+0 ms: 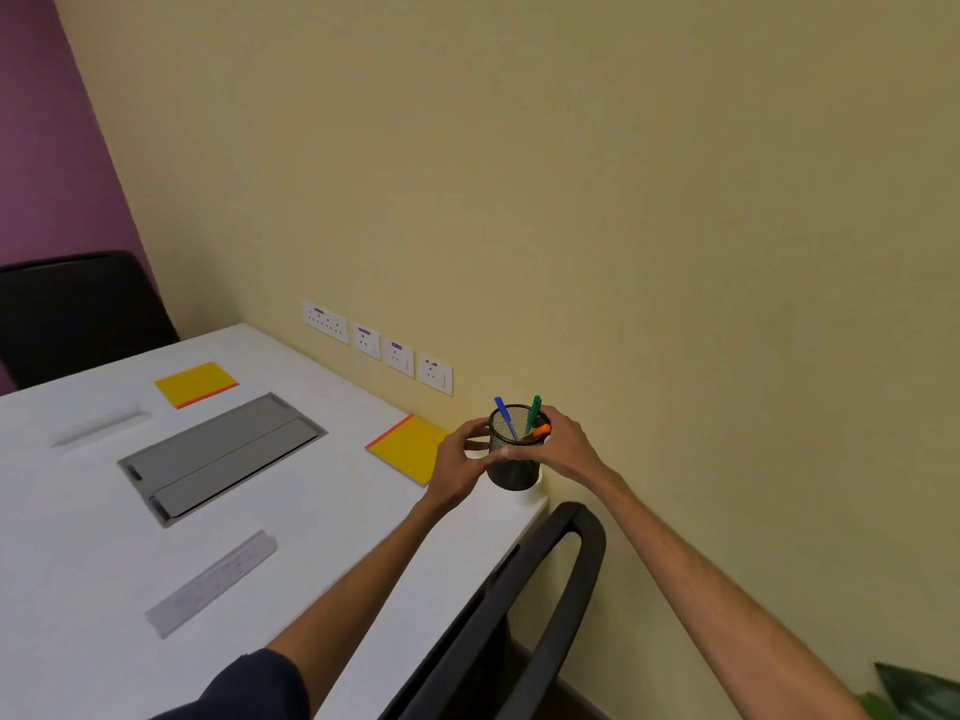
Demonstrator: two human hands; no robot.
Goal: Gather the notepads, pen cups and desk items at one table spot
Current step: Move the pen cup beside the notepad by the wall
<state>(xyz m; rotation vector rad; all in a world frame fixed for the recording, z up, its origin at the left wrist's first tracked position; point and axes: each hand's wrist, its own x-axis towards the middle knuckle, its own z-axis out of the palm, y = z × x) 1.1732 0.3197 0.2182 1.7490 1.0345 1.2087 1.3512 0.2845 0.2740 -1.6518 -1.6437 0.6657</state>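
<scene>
A black mesh pen cup (513,472) with a blue pen, a green pen and an orange marker stands at the table's right corner by the wall. My left hand (460,454) grips its left side and my right hand (558,444) grips its right side. A yellow notepad with a red edge (405,446) lies just left of the cup, partly under my left hand. A second yellow notepad (195,384) lies farther back on the table. A clear ruler (213,582) lies near the front, and a white ruler-like strip (98,426) lies at the left.
The white table (78,589) has a grey cable hatch (221,454) set in its middle. Wall sockets (379,348) sit just above the table's far edge. A black chair back (545,589) stands at the right edge, another chair (72,314) at the far left, a plant leaf (919,691) bottom right.
</scene>
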